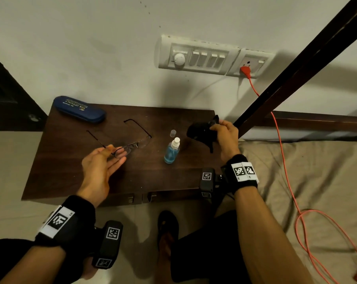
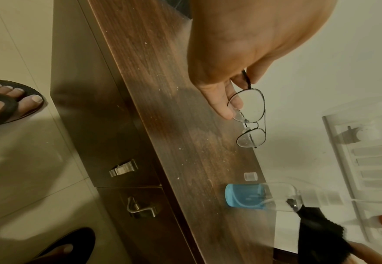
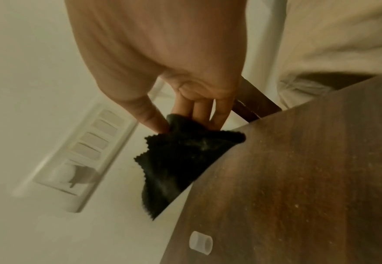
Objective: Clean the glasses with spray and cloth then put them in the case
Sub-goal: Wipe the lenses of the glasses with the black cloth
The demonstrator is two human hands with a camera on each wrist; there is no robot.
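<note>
Thin black-framed glasses (image 1: pixel 130 145) (image 2: pixel 250 116) hang above the dark wooden table (image 1: pixel 75 171), their arms unfolded. My left hand (image 1: pixel 110 154) (image 2: pixel 235 96) pinches them at the left lens and hinge. My right hand (image 1: pixel 222 132) (image 3: pixel 185 121) pinches a black cloth (image 1: pixel 200 131) (image 3: pixel 181 160) (image 2: pixel 316 232) over the table's far right corner. A small spray bottle (image 1: pixel 172 151) (image 2: pixel 253 196) of blue liquid stands uncapped between the hands. Its clear cap (image 1: pixel 173 133) (image 3: pixel 201 242) (image 2: pixel 250 176) lies behind it. The blue case (image 1: pixel 79 109) lies shut at the far left corner.
A switch panel (image 1: pixel 200 58) with a red plug (image 1: pixel 245 71) sits on the wall; an orange cord (image 1: pixel 286 171) trails over the bed at right. A dark wooden post (image 1: pixel 296 70) slants past the table's right corner. Sandalled feet (image 1: pixel 167 232) are below the table's drawers.
</note>
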